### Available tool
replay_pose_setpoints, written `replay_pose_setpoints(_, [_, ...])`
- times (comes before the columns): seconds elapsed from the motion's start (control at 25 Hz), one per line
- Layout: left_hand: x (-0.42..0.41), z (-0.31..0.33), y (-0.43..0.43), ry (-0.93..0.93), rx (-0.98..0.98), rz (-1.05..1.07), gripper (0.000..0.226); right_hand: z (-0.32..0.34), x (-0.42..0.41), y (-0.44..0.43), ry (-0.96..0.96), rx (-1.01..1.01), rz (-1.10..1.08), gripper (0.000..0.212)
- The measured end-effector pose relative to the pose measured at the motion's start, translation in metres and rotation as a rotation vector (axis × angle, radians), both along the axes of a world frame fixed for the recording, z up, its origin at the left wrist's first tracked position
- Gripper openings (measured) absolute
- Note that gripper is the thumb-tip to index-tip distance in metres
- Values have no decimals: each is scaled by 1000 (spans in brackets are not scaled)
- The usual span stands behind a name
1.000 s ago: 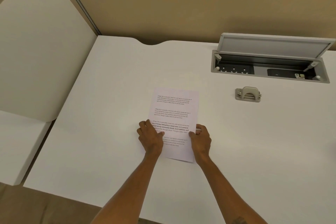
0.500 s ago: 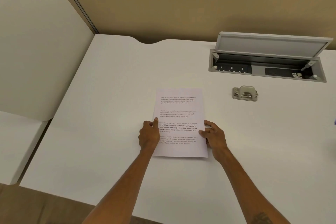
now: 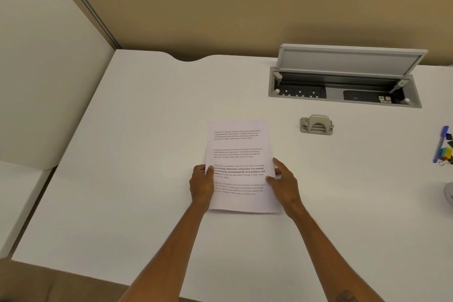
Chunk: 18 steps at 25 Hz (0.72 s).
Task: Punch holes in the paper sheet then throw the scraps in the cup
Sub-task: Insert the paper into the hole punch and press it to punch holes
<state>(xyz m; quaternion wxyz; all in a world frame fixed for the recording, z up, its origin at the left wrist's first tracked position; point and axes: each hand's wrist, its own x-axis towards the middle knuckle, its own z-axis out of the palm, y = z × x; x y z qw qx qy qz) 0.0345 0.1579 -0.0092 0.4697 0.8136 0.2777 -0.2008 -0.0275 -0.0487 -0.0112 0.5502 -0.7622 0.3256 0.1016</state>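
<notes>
While the left hand [image 3: 202,184] and right hand [image 3: 285,185] pinch its edges, the sheet [image 3: 239,152] shows four printed paragraphs, one partly bold; white desk [image 3: 147,130] beneath the sheet, tan wall [image 3: 220,7] beyond.

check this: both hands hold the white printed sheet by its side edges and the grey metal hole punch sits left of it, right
Wrong side: the head view shows the grey metal hole punch right of the white printed sheet. The left hand and right hand do hold its edges.
</notes>
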Motion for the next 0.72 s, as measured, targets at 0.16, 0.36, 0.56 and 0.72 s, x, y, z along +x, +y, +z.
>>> replay_pose_setpoints(0.16, [-4, -8, -4, -25, 39, -86, 26, 1, -5, -9, 0, 166, -69, 61])
replay_pose_setpoints(0.36, [-4, -9, -22, 11, -67, 169, 27, -10, -34, -33, -12, 789, -459, 32])
replay_pose_setpoints(0.56, [-26, -9, -72, 55, -238, 331, 27, -10, -38, 16, -87, 905, -584, 35])
replay_pose_setpoints(0.72, [-37, -8, -74, 51, -507, 459, 24, -5, -37, -6, 13, 602, -572, 36])
